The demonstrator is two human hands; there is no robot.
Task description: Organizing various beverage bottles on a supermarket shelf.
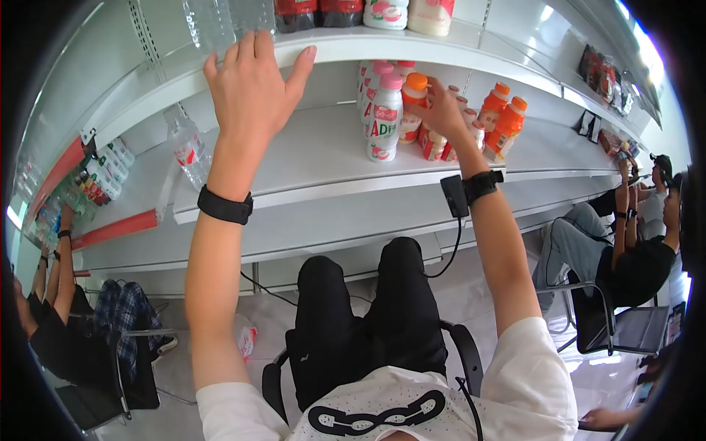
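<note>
My left hand (255, 85) rests with spread fingers on the front edge of the upper white metal shelf (353, 49), below clear plastic bottles (212, 25). On the shelf beneath, my right hand (441, 107) has its fingers curved around the upper part of an orange-capped drink bottle (411, 124); whether it grips firmly is hard to see. Just left of that bottle stands a white milk-drink bottle with a pink cap (384, 121), with more like it behind. Several small red-and-cream bottles (432, 144) stand under and beside my right hand. Farther right are two orange drink bottles (504, 129).
A clear empty-looking bottle (187, 146) stands at the lower shelf's left end. Dark soda bottles (297, 14) line the upper shelf. Co-workers sit at left (66, 342) and right (634, 264). A cable (459, 248) hangs from my right wrist device.
</note>
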